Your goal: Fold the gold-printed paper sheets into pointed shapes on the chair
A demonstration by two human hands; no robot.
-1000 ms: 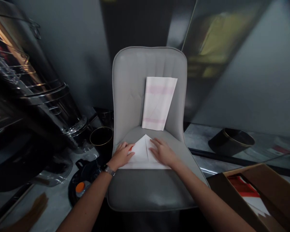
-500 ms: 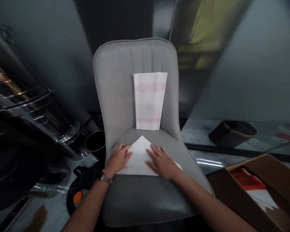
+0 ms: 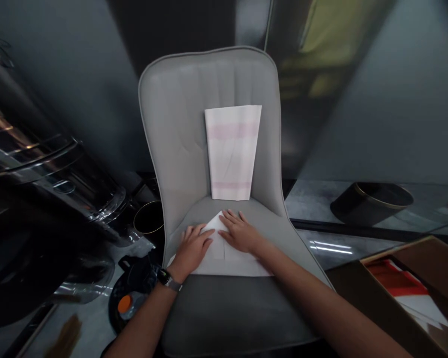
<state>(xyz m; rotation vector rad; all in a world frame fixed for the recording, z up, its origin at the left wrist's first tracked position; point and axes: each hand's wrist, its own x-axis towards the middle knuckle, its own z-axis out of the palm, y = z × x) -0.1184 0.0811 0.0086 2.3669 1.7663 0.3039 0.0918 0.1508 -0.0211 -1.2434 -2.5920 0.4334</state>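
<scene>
A white paper sheet (image 3: pixel 220 256) lies on the grey upholstered chair seat (image 3: pixel 231 311), folded to a point at the far end. My left hand (image 3: pixel 193 247) rests flat on its left slope, and my right hand (image 3: pixel 239 232) presses on its right slope, near the tip. Neither hand grips anything, and the fingers are spread. The paper's edges show below both hands. A folded white cloth with pink stripes (image 3: pixel 231 149) stands against the chair backrest (image 3: pixel 171 109). A wristwatch (image 3: pixel 170 280) sits on my left wrist.
A black cup with a gold rim (image 3: pixel 148 217) stands left of the chair, beyond a glass and metal stack (image 3: pixel 59 184). A black bowl (image 3: pixel 371 203) sits on the stone surface at right. A cardboard box (image 3: pixel 392 283) holding red and white papers is at lower right.
Both hands have slid toward each other and farther up the paper, with my right hand now near its tip. The view has shifted slightly, and the chair sits a little higher in the picture.
</scene>
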